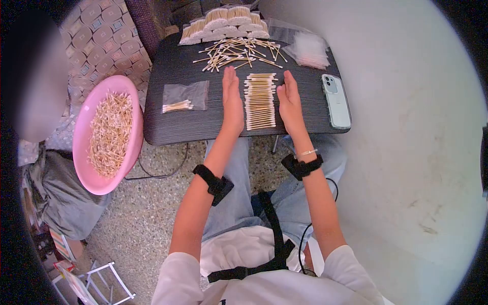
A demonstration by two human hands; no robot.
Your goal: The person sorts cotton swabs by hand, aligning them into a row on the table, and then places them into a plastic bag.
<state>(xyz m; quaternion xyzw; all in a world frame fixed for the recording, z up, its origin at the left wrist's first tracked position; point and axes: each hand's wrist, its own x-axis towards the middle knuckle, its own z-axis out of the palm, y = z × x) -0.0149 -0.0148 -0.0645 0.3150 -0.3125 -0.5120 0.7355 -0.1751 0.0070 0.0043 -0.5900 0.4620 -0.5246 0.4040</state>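
Cotton swabs lie side by side in a neat column (pixel 260 101) on the dark table (pixel 203 127). My left hand (pixel 232 101) stands on edge just left of the column, fingers stretched out and holding nothing. On the column's right side is my right hand (pixel 291 101), its fingers extended and nothing held, close to the swab tips. Beyond the hands lies a loose, crossed pile of swabs (pixel 239 53). A clear plastic bag (pixel 185 96) with a few swabs rests left of my left hand.
Packed swab bundles (pixel 223 23) are stacked at the table's far edge, with empty plastic bags (pixel 307 50) to their right. A phone (pixel 336 101) lies at the right edge. A pink basin (pixel 82 147) full of swabs stands left of the table.
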